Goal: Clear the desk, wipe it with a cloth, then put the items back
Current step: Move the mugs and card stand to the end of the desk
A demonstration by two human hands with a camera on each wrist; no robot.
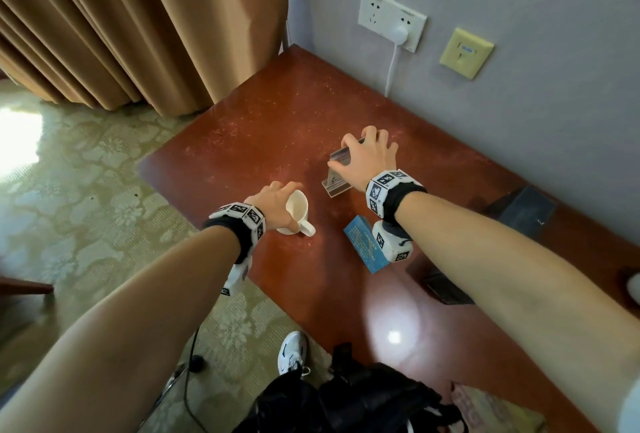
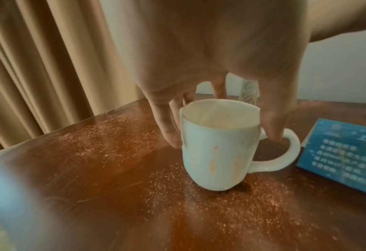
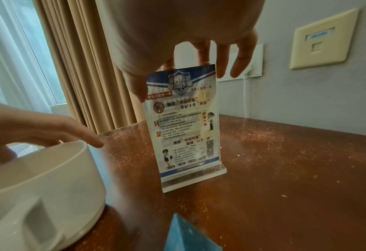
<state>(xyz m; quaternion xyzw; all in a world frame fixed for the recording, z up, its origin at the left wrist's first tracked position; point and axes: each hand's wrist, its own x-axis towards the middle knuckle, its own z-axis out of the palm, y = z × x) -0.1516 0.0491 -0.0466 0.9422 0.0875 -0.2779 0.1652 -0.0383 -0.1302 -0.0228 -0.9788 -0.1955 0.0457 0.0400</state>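
Observation:
A white mug (image 1: 302, 217) (image 2: 216, 158) stands on the dusty red-brown desk (image 1: 277, 114). My left hand (image 1: 291, 204) (image 2: 220, 122) grips it from above, fingers on its left side and thumb by the handle. Further back stands a clear acrylic sign stand (image 1: 334, 185) (image 3: 186, 129) with a printed notice. My right hand (image 1: 343, 152) (image 3: 173, 71) pinches its top edge, thumb in front and fingers behind. Its base rests on the desk. A blue card (image 1: 362, 245) (image 2: 345, 158) lies flat under my right wrist.
Fine dust speckles the desk. Dark boxes (image 1: 519, 211) sit on the desk's right side by the wall. A white plug and cable (image 1: 401, 34) hang from the wall socket behind. A tan curtain (image 1: 104, 27) hangs at the left; a black bag (image 1: 363, 398) is at the front edge.

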